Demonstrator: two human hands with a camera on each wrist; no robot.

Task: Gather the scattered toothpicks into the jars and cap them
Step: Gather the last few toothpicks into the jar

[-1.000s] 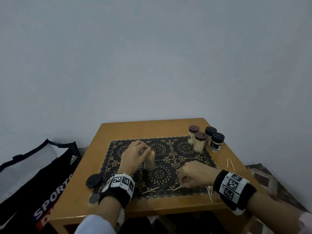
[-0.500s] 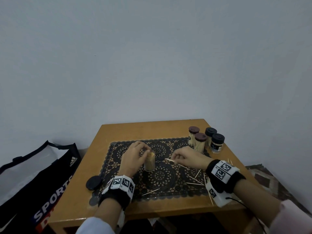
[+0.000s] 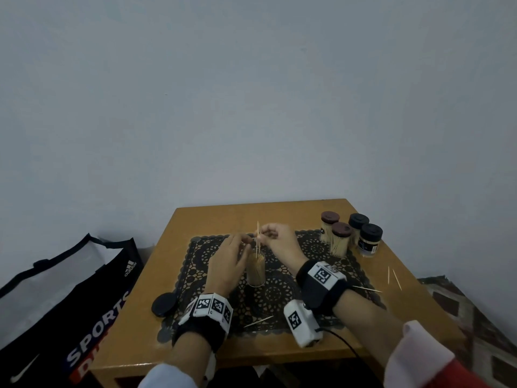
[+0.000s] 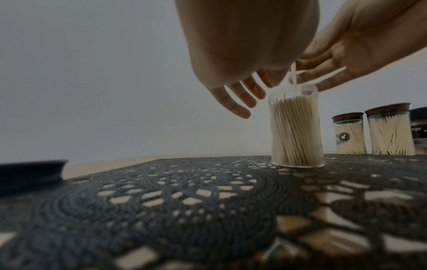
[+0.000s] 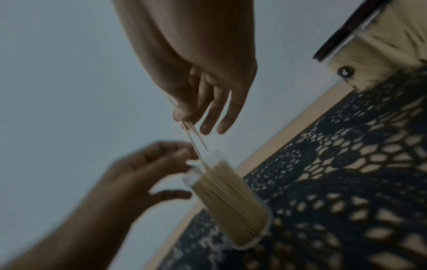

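In the lower middle of the head view a clear open jar (image 3: 255, 268) stands upright on a dark lacy mat (image 3: 279, 301); it is packed full of toothpicks, and it has no lid on. The right hand (image 3: 277, 242) is just above the jar's mouth; its thumb and first finger pinch a small bunch of toothpicks (image 3: 258, 238), held almost straight up, with the low tips reaching down to the rim; the other fingers (image 5: 227, 113) stick out loose. The left hand (image 3: 230, 261) is just left of the jar with its fingers spread and relaxed; it grips nothing, and I cannot tell if a fingertip touches the glass. A round black lid (image 3: 164, 304) lies flat at the left edge of the mat, near the left wrist. Four capped jars (image 3: 351, 236) stand close together to the right, at the far corner of the mat. Loose toothpicks are scattered low in the frame; one (image 3: 258, 321) lies on the mat between the two wrists, and a few more (image 3: 393, 277) lie on the bare wooden table (image 3: 279, 350) at the right. A black sports bag (image 3: 67, 312) sits at the lower left.
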